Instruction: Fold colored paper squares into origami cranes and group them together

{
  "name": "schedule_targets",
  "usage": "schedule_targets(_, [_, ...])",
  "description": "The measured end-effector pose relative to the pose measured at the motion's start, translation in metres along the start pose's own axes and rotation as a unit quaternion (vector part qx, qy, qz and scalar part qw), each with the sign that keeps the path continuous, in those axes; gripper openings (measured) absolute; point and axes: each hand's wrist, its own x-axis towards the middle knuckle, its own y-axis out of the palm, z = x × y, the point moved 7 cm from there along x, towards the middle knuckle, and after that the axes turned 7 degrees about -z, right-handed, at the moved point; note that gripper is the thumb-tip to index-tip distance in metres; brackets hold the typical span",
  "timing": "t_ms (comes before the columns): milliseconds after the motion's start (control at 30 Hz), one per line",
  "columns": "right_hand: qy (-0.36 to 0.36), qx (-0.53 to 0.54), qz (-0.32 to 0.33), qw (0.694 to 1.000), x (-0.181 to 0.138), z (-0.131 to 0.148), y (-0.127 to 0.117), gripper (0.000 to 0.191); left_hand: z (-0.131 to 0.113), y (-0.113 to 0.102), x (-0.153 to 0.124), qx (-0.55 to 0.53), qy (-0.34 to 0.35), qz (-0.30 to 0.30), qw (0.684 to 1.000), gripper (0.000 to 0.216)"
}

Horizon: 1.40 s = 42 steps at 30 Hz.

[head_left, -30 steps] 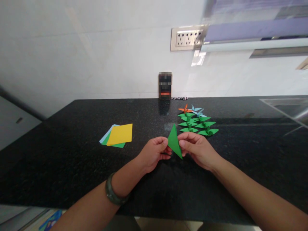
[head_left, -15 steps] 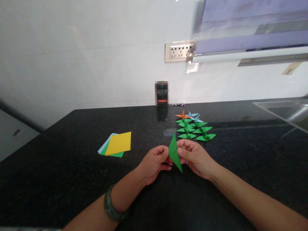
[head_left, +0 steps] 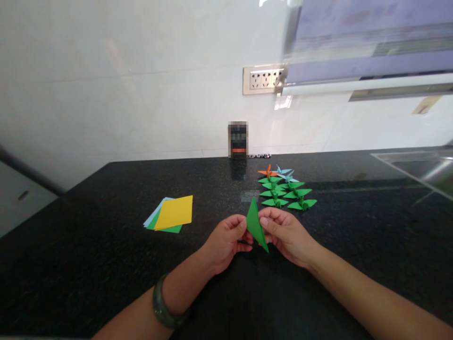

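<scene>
A green folded paper [head_left: 255, 223], shaped like a narrow triangle, is held upright between my two hands above the dark counter. My left hand [head_left: 230, 240] pinches its left edge, thumb in front and fingers behind. On the other side, my right hand [head_left: 286, 235] grips its right edge between thumb and fingers. Just beyond my right hand stand several green paper cranes [head_left: 300, 204] in two rows, with an orange crane [head_left: 269, 173] and two light blue cranes [head_left: 290, 177] at the far end. The fingertips behind the paper are partly hidden.
Left of my hands lies a fanned stack of paper squares, a yellow sheet [head_left: 176, 212] on top of green and blue ones. A blurred dark box [head_left: 238, 140] stands by the wall. A sink [head_left: 424, 165] is at the right of the black counter [head_left: 88, 264].
The folded paper has turned slightly in my fingers, and layers along its right edge now show apart. Both hands keep their hold; the view has tilted a little.
</scene>
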Motion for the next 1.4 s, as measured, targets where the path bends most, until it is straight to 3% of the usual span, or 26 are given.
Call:
schedule_targets(867, [-0.002, -0.039, -0.012, 0.999, 0.001, -0.001, -0.002, 0.026, 0.001, -0.001, 0.001, 0.011, -0.002, -0.007, 1.0, 0.028])
schedule_targets(1033, [-0.037, -0.158, -0.046, 0.986, 0.003, 0.002, -0.008, 0.025, 0.0, -0.001, 0.001, 0.044, -0.008, -0.033, 0.998, 0.028])
schedule_targets(1200, [-0.122, -0.337, -0.063, 0.932, 0.004, 0.007, -0.009, 0.016, 0.005, 0.001, 0.001, 0.072, -0.036, -0.027, 0.996, 0.029])
schedule_targets(1300, [-0.139, -0.372, -0.041, 0.917, 0.006, 0.004, -0.006, 0.018, 0.005, 0.0, 0.002, 0.09, -0.025, -0.028, 0.995, 0.034])
schedule_targets(1400, [-0.133, -0.36, -0.03, 0.923, 0.008, 0.002, -0.007, 0.021, 0.004, -0.004, 0.003, 0.091, -0.016, -0.03, 0.995, 0.035])
